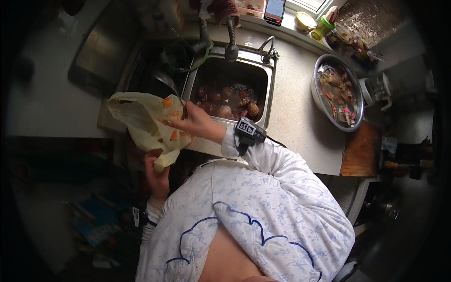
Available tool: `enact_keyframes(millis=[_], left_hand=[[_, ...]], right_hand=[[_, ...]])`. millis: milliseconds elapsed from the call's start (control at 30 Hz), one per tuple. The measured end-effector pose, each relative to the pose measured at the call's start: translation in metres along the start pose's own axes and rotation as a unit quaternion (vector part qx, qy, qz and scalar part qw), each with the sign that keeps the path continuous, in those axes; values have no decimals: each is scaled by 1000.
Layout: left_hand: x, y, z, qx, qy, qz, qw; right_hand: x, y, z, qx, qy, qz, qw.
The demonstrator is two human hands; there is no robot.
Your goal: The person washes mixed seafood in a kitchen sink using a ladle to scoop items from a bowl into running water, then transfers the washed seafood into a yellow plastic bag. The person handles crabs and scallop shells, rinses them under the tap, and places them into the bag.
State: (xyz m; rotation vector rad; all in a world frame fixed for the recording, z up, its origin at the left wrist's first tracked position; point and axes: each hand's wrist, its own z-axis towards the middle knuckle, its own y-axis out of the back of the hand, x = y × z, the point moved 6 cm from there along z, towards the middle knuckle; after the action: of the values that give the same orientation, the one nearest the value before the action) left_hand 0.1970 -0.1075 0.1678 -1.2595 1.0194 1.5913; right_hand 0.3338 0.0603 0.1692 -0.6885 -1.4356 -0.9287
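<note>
A thin yellowish plastic bag with orange print hangs between my hands at the sink's front left. My left hand grips the bag's lower edge, below the counter front. My right hand lies against the bag's right side and holds the handle of a metal spoon or ladle, whose head points up and left. How firmly the right fingers also pinch the bag cannot be told. Beyond that hand, scallop-like shells lie in murky water in the steel sink basin. The bag's contents are hidden.
A green basket stands over the left basin, under a hose. The faucet rises behind the sink. At right are a metal bowl of wrapped food and a wooden board. A phone stands on the sill.
</note>
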Motion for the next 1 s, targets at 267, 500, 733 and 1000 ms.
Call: enact_keyframes(millis=[267,500,733,1000], left_hand=[[-4,-51,11,196,-9,95,976],[-57,42,68,18,-181,300,937],[-42,7,161,92,-307,625,712],[-12,21,185,150,-326,438,824]], right_hand=[[-32,-15,-19,102,-120,97,983],[-43,-11,-1,91,-29,32,995],[-44,-22,3,114,7,-41,993],[-50,-47,27,73,12,-44,996]])
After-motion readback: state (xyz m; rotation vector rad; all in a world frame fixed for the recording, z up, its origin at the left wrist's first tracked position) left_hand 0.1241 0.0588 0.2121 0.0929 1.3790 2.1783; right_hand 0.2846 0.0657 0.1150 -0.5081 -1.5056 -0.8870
